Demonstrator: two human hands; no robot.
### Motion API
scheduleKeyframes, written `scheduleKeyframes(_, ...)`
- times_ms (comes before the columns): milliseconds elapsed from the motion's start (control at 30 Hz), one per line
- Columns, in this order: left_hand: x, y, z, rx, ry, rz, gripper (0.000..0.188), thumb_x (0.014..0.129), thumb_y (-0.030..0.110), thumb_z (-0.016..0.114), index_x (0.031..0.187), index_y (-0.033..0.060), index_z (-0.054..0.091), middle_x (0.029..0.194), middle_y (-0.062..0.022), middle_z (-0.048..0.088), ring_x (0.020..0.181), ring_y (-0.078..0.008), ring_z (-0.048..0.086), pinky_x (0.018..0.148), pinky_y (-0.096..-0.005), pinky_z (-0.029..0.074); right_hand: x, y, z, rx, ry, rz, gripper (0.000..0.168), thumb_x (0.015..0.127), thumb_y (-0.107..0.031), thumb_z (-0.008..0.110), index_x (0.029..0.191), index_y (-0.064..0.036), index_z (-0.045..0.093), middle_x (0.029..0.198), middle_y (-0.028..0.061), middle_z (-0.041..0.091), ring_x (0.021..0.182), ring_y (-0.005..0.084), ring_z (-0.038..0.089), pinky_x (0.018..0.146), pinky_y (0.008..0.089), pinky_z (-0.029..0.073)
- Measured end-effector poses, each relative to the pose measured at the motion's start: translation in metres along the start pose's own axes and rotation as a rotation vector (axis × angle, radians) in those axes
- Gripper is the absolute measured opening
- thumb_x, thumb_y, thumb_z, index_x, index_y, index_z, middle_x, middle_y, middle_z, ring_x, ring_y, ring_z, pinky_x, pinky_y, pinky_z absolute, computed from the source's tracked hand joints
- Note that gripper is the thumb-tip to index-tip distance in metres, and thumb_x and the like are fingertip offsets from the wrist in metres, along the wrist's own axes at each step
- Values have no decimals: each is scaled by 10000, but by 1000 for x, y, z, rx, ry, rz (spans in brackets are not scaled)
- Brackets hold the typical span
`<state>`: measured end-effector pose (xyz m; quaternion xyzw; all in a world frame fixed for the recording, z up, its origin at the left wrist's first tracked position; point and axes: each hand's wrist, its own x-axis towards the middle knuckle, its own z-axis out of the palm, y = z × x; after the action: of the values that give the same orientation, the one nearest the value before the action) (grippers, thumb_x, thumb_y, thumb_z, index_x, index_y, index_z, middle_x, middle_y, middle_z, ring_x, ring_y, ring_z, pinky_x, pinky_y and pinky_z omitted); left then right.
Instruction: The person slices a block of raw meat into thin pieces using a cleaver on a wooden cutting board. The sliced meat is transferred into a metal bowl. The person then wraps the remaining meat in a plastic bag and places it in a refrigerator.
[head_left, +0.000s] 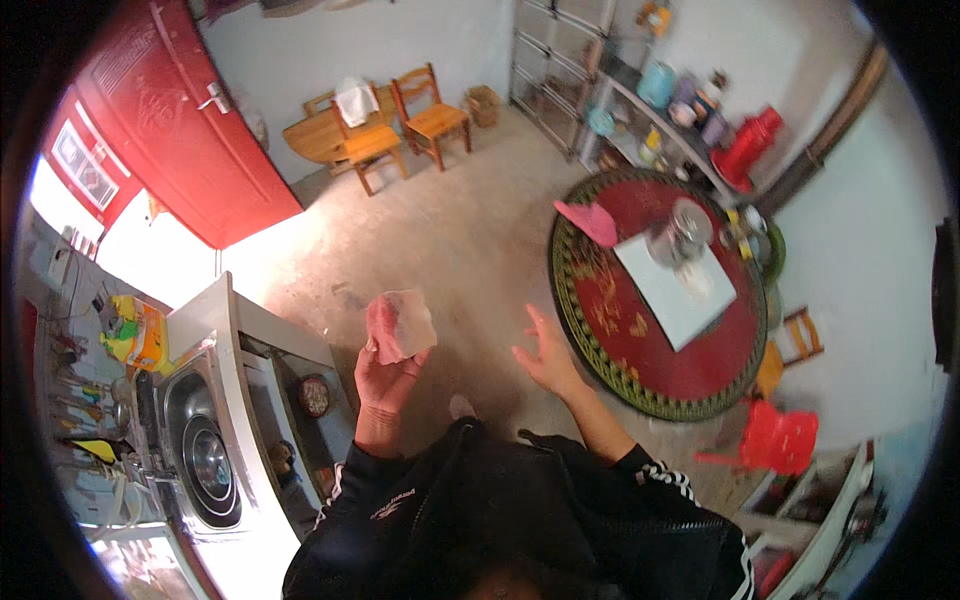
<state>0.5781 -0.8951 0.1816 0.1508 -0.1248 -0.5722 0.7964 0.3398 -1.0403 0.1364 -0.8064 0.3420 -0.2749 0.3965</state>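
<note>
My left hand (384, 384) grips a block of what looks like raw meat (401, 328), red on one side with a pale, fatty or skin-like face on the other. It is raised above the concrete floor, in front of my body. My right hand (553, 355) is empty, its fingers spread, between the meat and a round table (675, 367) with a red top and patterned rim. On that table lies a white board (679, 319). A clear jar (684, 229) stands on the board beside some pale material, and a pink cloth-like item (592, 222) rests near the table's edge.
At left a counter holds a steel sink (196, 390) with basins and a yellow-orange package (142, 334). A red door (195, 142) stands ajar beyond. Wooden chairs (435, 118) line the back wall. A red plastic stool (780, 439) and a shelf with a red thermos (752, 146) are at right.
</note>
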Motion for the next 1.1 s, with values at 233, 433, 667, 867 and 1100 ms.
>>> scheduleKeyframes(233,137,74,-10,-1,6,101,622,857,281,591,1428,261,344,1465,-4,354,1313,-269,383,1018,-486,397,157,-13,12,-38,99,-59,673,813,-122,653,1393,-8,333,1242,166,479,1025,242,554,879,354,450)
scheduleKeyframes(433,239,121,-46,-82,4,111,598,892,288,533,1445,254,309,1483,-16,326,1331,-263,356,1054,-488,350,282,43,46,30,34,37,618,829,-112,635,1377,-19,365,1299,156,469,966,217,604,818,336,479)
scheduleKeyframes(667,355,192,-70,-63,91,447,525,930,245,392,1446,262,302,1492,-51,301,1332,-235,362,1038,-438,389,498,56,99,130,-191,-120,550,866,-117,602,1362,-17,388,1310,161,470,960,203,612,829,336,484)
scheduleKeyframes(867,432,256,-84,108,167,784,578,930,327,420,1474,282,228,1494,-45,305,1341,-234,351,1079,-437,328,669,23,153,99,-400,-257,530,847,-104,610,1323,19,411,1233,185,499,941,234,610,837,361,486)
scheduleKeyframes(1100,467,317,-150,57,298,934,666,872,280,541,1469,204,256,1504,31,278,1369,-195,295,1132,-415,228,747,6,260,142,-666,-281,471,838,-87,608,1276,11,465,1219,176,533,959,224,631,842,349,490)
